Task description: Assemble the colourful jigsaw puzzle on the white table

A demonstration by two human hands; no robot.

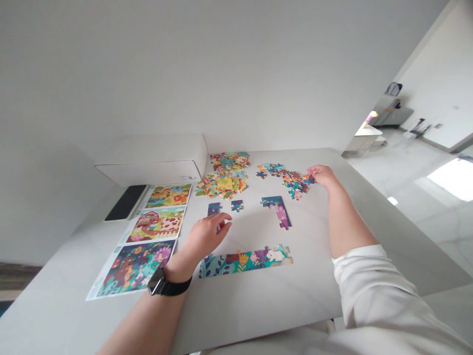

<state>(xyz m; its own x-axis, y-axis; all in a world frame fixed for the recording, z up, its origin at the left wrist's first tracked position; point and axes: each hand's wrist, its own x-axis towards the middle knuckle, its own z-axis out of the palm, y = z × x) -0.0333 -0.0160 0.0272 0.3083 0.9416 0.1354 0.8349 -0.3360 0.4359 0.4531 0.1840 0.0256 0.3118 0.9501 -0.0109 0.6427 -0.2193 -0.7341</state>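
Near the table's centre, I see the left hand curled, grip unclear, beside a blue puzzle piece; toward the far edge, the right hand lies loosely spread on a piece pile.

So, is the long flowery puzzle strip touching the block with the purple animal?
Apart. The head view shows bare white table between the strip and the block.

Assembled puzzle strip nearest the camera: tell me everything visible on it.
The puzzle strip is a long row of joined pieces, flat, apparently cardboard. Print: dark ground, leaves, orange and purple flowers, a white rabbit near its right end. Near edge straight, far edge knobbed. It lies on the white table, left end close to the wrist of the left hand; contact cannot be told.
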